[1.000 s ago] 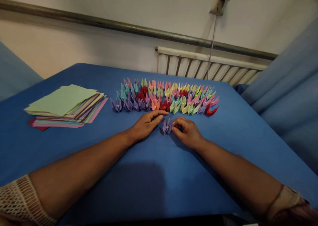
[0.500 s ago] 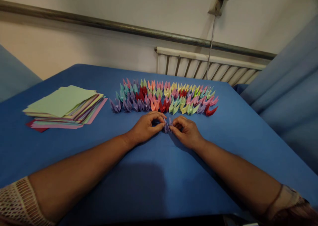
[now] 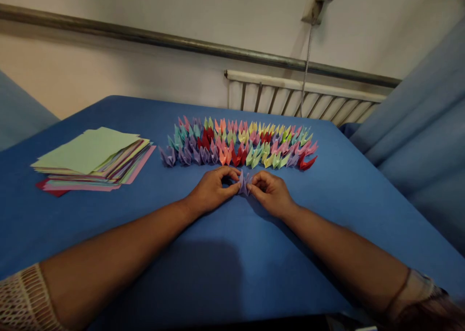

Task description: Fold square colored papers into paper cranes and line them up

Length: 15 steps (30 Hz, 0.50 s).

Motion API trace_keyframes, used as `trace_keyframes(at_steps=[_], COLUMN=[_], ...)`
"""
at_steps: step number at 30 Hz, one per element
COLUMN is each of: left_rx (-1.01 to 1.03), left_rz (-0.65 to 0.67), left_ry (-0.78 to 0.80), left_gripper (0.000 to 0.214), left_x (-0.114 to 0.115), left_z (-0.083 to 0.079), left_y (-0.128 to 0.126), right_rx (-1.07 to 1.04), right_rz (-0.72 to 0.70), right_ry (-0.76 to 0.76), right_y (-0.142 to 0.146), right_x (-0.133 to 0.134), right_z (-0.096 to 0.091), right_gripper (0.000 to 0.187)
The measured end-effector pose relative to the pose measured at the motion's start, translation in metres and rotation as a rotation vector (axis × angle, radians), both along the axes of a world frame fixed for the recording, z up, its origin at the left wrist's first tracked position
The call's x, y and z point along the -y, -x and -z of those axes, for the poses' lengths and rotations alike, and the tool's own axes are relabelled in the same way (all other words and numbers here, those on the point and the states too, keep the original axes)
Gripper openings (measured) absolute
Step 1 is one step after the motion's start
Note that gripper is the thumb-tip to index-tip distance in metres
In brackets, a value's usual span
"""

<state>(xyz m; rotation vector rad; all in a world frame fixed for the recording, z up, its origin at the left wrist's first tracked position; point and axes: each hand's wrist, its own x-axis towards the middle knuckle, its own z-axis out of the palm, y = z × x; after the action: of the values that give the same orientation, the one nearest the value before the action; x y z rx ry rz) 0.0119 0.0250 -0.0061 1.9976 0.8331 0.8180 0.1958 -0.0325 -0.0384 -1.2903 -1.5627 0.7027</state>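
Observation:
A small purple origami crane [image 3: 243,184] stands between my two hands, just in front of the rows of folded cranes. My left hand [image 3: 215,188] pinches its left side between thumb and fingers. On the other side, my right hand [image 3: 271,191] pinches its right part, thumb against forefinger. Fingertips cover some of the paper's edges. Behind, several rows of paper cranes [image 3: 240,154] in purple, pink, red, yellow, green and blue stand close together.
At the left lies an uneven stack of coloured paper sheets [image 3: 90,151], pale green on top. A blue cloth [image 3: 203,253] covers the table. Beyond it are a radiator [image 3: 283,91], a pipe [image 3: 174,42] and a socket with a cord [image 3: 316,6]. Blue curtains [image 3: 428,127] hang at the right.
Both hands keep hold of the purple crane, whose points show slightly differently between the fingers. The whole view has shifted a little; the stack and the rows look the same.

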Motion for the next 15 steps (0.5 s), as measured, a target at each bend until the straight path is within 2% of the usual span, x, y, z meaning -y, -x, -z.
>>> trace_keyframes(at_steps=[4, 9, 15], left_rx=[-0.052, -0.054, -0.033], left_rz=[0.047, 0.04, -0.009], left_ry=[0.002, -0.014, -0.098], left_gripper=[0.007, 0.006, 0.001], left_x=[-0.001, -0.0019, 0.0013], left_z=[0.0024, 0.0051, -0.0031], left_y=[0.0006, 0.001, 0.0018], right_rx=[-0.025, -0.02, 0.027], right_rz=[-0.022, -0.039, -0.05], right_ry=[0.03, 0.021, -0.015], right_y=[-0.0001, -0.0017, -0.0042], right_x=[-0.0006, -0.0005, -0.0009], right_z=[-0.0005, -0.0017, -0.0014], right_gripper=[0.014, 0.013, 0.011])
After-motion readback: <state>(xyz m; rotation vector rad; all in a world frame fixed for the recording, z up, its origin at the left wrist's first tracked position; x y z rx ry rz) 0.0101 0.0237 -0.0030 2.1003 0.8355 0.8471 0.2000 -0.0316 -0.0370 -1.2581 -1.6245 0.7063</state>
